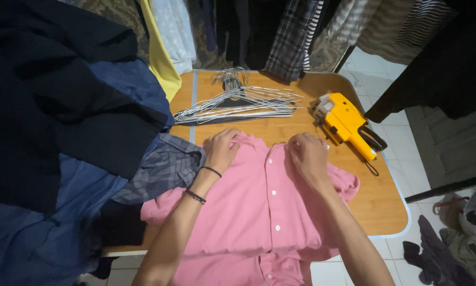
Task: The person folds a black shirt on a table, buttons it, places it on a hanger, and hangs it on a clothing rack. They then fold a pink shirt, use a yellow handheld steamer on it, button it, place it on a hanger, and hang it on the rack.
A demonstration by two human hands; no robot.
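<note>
Both hands rest at the collar end of a pink shirt [259, 212], which lies buttoned-side up on the wooden table [386, 206], its length running toward the person. The left hand [220, 151] pinches the collar; the right hand [308, 156] grips it likewise, equally near.

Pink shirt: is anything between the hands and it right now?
Nothing visible. Both the left hand and the right hand rest directly on the pink shirt at its collar. The wire hangers and the yellow labelling gun lie beyond it on the table.
</note>
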